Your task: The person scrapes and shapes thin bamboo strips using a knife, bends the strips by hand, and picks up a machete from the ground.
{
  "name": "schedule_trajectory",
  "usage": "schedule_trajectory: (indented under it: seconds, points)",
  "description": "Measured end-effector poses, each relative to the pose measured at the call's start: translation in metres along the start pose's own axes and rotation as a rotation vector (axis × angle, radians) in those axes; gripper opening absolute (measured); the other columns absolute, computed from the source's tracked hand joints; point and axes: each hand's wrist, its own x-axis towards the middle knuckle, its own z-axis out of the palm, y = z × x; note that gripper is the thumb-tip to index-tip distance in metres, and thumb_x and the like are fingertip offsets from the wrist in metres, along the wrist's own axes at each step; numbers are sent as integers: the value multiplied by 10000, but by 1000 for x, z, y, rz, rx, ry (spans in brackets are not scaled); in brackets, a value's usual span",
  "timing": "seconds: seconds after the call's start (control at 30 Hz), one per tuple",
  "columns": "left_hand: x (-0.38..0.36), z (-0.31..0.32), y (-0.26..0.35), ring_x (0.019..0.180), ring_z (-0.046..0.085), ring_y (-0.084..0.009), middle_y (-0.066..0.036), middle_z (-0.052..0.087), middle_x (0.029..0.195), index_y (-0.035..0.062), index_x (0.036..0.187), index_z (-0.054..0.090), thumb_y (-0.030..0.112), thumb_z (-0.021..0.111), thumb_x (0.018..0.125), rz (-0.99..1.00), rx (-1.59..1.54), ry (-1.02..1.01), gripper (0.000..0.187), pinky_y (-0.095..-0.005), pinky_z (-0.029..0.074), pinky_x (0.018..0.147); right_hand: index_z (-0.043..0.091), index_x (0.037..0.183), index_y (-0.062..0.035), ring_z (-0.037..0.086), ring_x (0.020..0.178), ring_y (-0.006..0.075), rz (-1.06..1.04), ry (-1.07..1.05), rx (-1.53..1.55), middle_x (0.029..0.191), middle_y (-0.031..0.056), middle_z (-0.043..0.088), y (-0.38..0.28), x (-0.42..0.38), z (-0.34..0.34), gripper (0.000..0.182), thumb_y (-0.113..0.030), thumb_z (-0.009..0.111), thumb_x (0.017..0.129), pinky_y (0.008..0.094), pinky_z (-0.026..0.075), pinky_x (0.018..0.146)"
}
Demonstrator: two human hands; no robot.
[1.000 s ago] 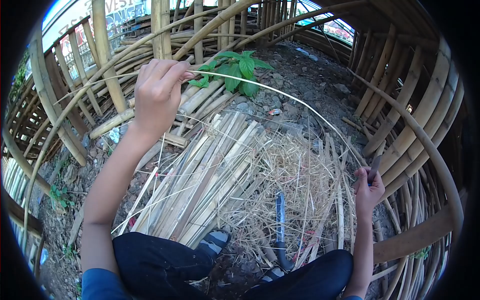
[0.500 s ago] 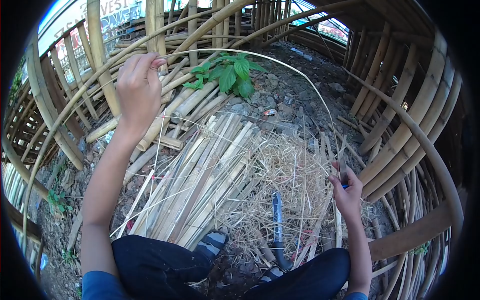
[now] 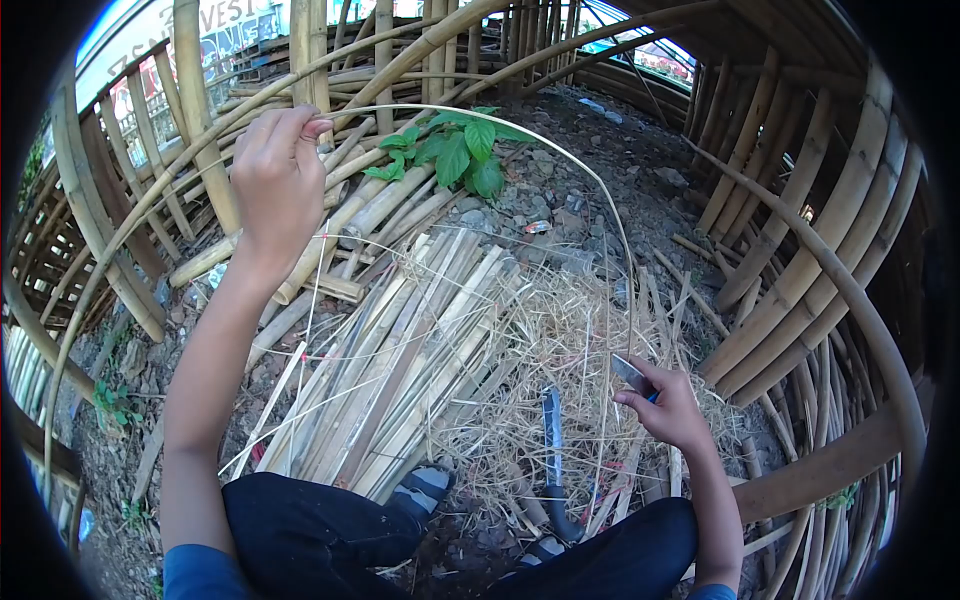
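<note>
A thin bamboo strip point(image 3: 603, 185) bends in a high arch between my hands. Up at the left, my left hand point(image 3: 275, 175) pinches one end of it with thumb and fingertips. My right hand point(image 3: 670, 408) is closed around a small knife point(image 3: 630, 374), its blade pointing up and left at the strip's lower end. Below the arch lies a heap of bamboo shavings point(image 3: 560, 335). To its left, split bamboo slats point(image 3: 400, 345) are stacked lengthwise. A long blade with a dark curved handle point(image 3: 554, 435) rests on the shavings in front of my feet.
Bamboo pole fencing point(image 3: 830, 270) encloses the right side, and more poles point(image 3: 205, 130) stand at the left. Behind the slats grows a leafy green plant point(image 3: 455, 150) beside stony ground point(image 3: 560, 215). My sandalled foot point(image 3: 425, 487) is at the slats' near end.
My right hand with the knife has moved left and slightly down, and the knife has tilted left. The strip's right side has swung inward. My left hand stays nearly in place.
</note>
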Motion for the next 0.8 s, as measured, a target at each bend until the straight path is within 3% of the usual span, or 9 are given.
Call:
schedule_trajectory:
  seconds: [0.17,0.27,0.33,0.37,0.43,0.5,0.57,0.8]
  points:
    - [0,0,0,797,627,-301,-110,658,836,19,893,669,-22,606,809,10,13,-2,113,-393,469,721,597,1242,-14,538,610,148,13,-8,6,694,121,618,11,1,1,516,-155,784,782,314,455,606]
    - [-4,-3,-4,785,625,-301,-104,655,835,25,898,669,-29,601,808,77,65,-21,125,-384,468,711,620,1157,19,529,564,122,30,153,88,743,100,651,36,4,-1,382,-163,741,844,273,431,541]
    - [-15,-3,-14,783,624,-281,-98,653,844,30,899,670,-43,595,807,0,-7,-153,140,-368,454,716,623,1017,18,480,492,83,126,599,575,774,72,646,51,7,-10,221,-173,672,917,224,370,453]
    - [-20,-1,-15,783,624,-281,-98,653,844,30,899,670,-43,595,807,10,-23,-157,140,-368,454,716,623,1017,18,480,492,83,138,615,578,774,72,646,55,5,-16,221,-173,672,917,224,370,453]
    - [-33,-1,-17,805,618,-257,-97,652,858,34,895,672,-70,580,807,-165,-338,-327,164,-350,429,747,600,921,-18,422,446,57,17,845,749,753,56,614,60,4,-27,175,-189,621,956,200,308,399]
    - [-42,-4,-23,835,611,-245,-104,650,867,24,889,671,-96,555,811,-179,-354,-401,185,-327,411,759,603,928,-17,421,448,59,-15,874,762,735,48,594,62,2,-32,182,-197,627,950,202,309,401]
    - [-46,-7,-27,821,600,-237,-101,641,847,15,890,667,-113,544,804,-42,-263,-426,197,-311,408,739,607,936,-17,420,450,62,-53,899,772,716,40,573,65,-1,-36,190,-205,634,944,204,310,404]
    - [-36,-20,-30,733,533,-216,-103,610,800,-14,868,652,-186,487,715,8,-396,-579,283,-299,397,706,577,919,-18,406,439,73,-68,783,822,633,9,491,82,-11,-52,232,-245,601,964,217,307,400]
